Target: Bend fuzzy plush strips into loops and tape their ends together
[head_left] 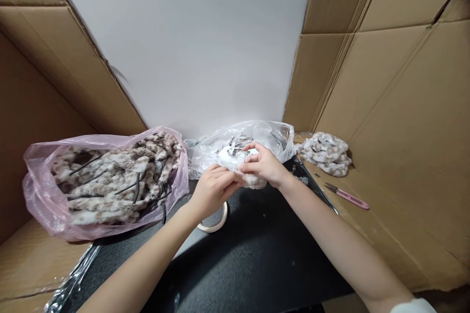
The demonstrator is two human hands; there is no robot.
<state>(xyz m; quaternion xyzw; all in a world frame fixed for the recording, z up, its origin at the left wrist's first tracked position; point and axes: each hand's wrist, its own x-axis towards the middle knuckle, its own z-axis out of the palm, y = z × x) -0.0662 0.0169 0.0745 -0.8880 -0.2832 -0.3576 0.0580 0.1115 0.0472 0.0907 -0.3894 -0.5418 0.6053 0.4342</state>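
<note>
Over the dark work surface, my left hand (pixel 217 189) has its fingers closed on the edge of a small fluffy, white-and-brown plush fabric piece (pixel 256 182). My right hand (pixel 267 165) bends around the upper side of the same piece, thumb and fingers curled in close to the left fingertips. Most of the piece is hidden by the hands. Just behind them lies an opened clear plastic bag (pixel 209 149) with many small flat dark and white bits (pixel 238 145) inside. A ring of pale tape (pixel 215 226) lies below my left hand, partly covered by it.
On the left, a pink plastic bag (pixel 40 205) is full of plush strips (pixel 110 181) with black cords. At right, a stack of plush pieces (pixel 326 154) and pink-handled thread snips (pixel 347 196) lie on cardboard. Cardboard walls (pixel 404 107) and a white panel (pixel 191 49) enclose the black surface (pixel 257 254).
</note>
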